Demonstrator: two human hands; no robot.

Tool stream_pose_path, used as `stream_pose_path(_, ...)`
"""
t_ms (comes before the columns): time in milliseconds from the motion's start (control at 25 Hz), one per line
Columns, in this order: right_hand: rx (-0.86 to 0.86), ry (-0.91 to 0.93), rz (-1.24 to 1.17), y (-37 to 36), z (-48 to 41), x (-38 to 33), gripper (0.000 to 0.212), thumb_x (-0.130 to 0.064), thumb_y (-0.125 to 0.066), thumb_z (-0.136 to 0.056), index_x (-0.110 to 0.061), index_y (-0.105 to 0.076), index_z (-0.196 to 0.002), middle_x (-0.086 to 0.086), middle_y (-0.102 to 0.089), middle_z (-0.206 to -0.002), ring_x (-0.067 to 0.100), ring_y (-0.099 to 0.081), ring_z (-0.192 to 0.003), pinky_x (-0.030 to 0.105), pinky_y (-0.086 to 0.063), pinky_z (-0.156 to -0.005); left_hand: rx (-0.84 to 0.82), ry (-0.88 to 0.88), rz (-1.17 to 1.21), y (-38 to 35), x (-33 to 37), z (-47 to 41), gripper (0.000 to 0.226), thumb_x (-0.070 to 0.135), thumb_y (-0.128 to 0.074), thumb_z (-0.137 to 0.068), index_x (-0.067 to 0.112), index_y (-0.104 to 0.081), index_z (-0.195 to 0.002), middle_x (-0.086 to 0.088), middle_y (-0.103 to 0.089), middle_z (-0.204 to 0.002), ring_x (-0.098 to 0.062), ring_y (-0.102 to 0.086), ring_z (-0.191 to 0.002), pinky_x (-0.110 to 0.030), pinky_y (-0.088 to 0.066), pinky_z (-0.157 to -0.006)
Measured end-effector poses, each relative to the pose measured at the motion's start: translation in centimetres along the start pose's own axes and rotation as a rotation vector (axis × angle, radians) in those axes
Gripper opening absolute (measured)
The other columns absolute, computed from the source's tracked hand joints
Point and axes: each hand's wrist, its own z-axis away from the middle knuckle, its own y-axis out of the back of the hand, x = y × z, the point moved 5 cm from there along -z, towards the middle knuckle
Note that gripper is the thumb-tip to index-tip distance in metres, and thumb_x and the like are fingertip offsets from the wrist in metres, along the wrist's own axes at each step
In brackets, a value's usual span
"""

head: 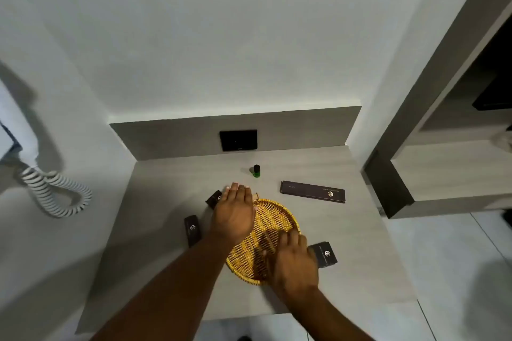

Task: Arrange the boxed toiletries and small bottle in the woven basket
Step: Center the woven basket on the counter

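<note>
A round yellow woven basket (pixel 273 219) lies flat on the grey counter. My left hand (pixel 235 212) hovers over its far left rim, fingers spread and holding nothing. My right hand (pixel 293 260) sits over the basket's near right rim, blurred; whether it grips anything I cannot tell. A small green bottle with a black cap (pixel 256 171) stands behind the basket. Dark boxes lie around it: a long one (pixel 313 191) at the right back, a square one (pixel 324 254) by my right hand, and two small ones (pixel 192 230) (pixel 214 198) at the left.
A black wall socket plate (pixel 238 140) sits on the counter's back panel. A white coiled cord (pixel 55 194) hangs on the left wall. Wooden shelving (pixel 443 169) rises at the right. The counter's front edge (pixel 249 315) runs just below my forearms.
</note>
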Motion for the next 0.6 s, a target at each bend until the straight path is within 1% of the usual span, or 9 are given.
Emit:
stream_pose_path(40, -0.017, -0.08, -0.007, -0.3, 0.7, 0.7, 0.064, -0.062, -0.033, -0.091, -0.015, -0.042, -0.133, 0.011, -0.046, -0.138, 0.029, -0.047, -0.124, 0.042, -0.045, -0.097, 0.017, -0.021, -0.025, 0.1, 0.0, -0.5, 0.052, 0.036, -0.031, -0.102, 0.005, -0.034, -0.143, -0.017, -0.043, -0.145, -0.032, -0.037, -0.134, -0.044, -0.031, -0.112)
stream_pose_path(80, -0.029, -0.146, -0.064, -0.5, 1.5, 1.2, 0.066, -0.066, -0.033, -0.088, -0.016, -0.041, -0.131, 0.009, -0.048, -0.133, 0.027, -0.05, -0.119, 0.039, -0.049, -0.092, 0.025, -0.03, -0.036, 0.4, -0.2, -0.8, 0.043, 0.032, -0.037, -0.1, 0.007, -0.044, -0.135, -0.015, -0.054, -0.134, -0.03, -0.047, -0.123, -0.042, -0.039, -0.102)
stream_pose_path(120, -0.054, -0.179, -0.08, -1.0, 2.1, 1.6, 0.069, -0.069, -0.033, -0.087, -0.016, -0.039, -0.131, 0.008, -0.048, -0.13, 0.026, -0.052, -0.117, 0.038, -0.05, -0.089, 0.035, -0.041, -0.052, 0.6, -0.2, -1.2, 0.036, 0.029, -0.043, -0.098, 0.009, -0.051, -0.128, -0.013, -0.059, -0.125, -0.028, -0.052, -0.113, -0.041, -0.044, -0.094)
stream_pose_path(200, -0.127, -0.25, -0.163, -1.3, 2.5, 2.8, 0.069, -0.067, -0.037, -0.087, -0.015, -0.034, -0.132, 0.009, -0.05, -0.129, 0.026, -0.056, -0.115, 0.038, -0.051, -0.087, -0.007, -0.063, -0.07, 1.0, 0.0, -1.8, 0.031, 0.027, -0.05, -0.097, 0.011, -0.056, -0.123, -0.011, -0.061, -0.118, -0.026, -0.055, -0.106, -0.039, -0.047, -0.086)
stream_pose_path(320, -0.223, -0.334, -0.356, -1.5, 1.2, 3.4, 0.064, -0.047, -0.052, -0.089, -0.01, -0.029, -0.136, 0.012, -0.058, -0.129, 0.031, -0.059, -0.115, 0.04, -0.048, -0.093, -0.05, -0.054, -0.064, 1.1, 0.2, -2.1, 0.03, 0.022, -0.056, -0.096, 0.012, -0.057, -0.125, -0.011, -0.059, -0.118, -0.026, -0.057, -0.105, -0.038, -0.05, -0.085)
stream_pose_path(360, -0.266, -0.365, -0.427, -1.7, 1.1, 3.3, 0.066, -0.04, -0.057, -0.087, -0.007, -0.028, -0.137, 0.014, -0.058, -0.131, 0.032, -0.058, -0.117, 0.04, -0.047, -0.096, -0.058, -0.045, -0.055, 1.1, 0.1, -2.3, 0.03, 0.019, -0.057, -0.095, 0.012, -0.057, -0.125, -0.011, -0.058, -0.119, -0.026, -0.057, -0.106, -0.038, -0.05, -0.086)
stream_pose_path(440, -0.295, -0.42, -0.556, -2.1, 0.9, 3.3, 0.067, -0.027, -0.065, -0.084, -0.004, -0.03, -0.136, 0.018, -0.056, -0.132, 0.035, -0.056, -0.12, 0.04, -0.046, -0.098, -0.068, -0.028, -0.039, 1.1, 0.0, -2.3, 0.031, 0.014, -0.059, -0.094, 0.011, -0.056, -0.125, -0.013, -0.057, -0.12, -0.027, -0.057, -0.107, -0.038, -0.05, -0.087)
stream_pose_path(520, -0.27, -0.457, -0.627, -2.4, 0.4, 3.5, 0.061, -0.017, -0.067, -0.082, -0.001, -0.034, -0.132, 0.021, -0.057, -0.129, 0.037, -0.056, -0.118, 0.041, -0.047, -0.097, -0.086, -0.009, -0.026, 1.1, -0.3, -2.2, 0.031, 0.011, -0.059, -0.093, 0.01, -0.056, -0.124, -0.014, -0.057, -0.119, -0.028, -0.058, -0.106, -0.037, -0.051, -0.087)
stream_pose_path(600, -0.219, -0.478, -0.623, -2.3, -0.3, 3.9, 0.051, -0.007, -0.061, -0.085, 0.001, -0.037, -0.129, 0.024, -0.058, -0.126, 0.038, -0.057, -0.116, 0.042, -0.048, -0.094, -0.101, 0.021, 0.001, 0.7, -0.8, -2.2, 0.03, 0.008, -0.058, -0.093, 0.01, -0.057, -0.122, -0.014, -0.057, -0.119, -0.029, -0.06, -0.104, -0.036, -0.052, -0.086)
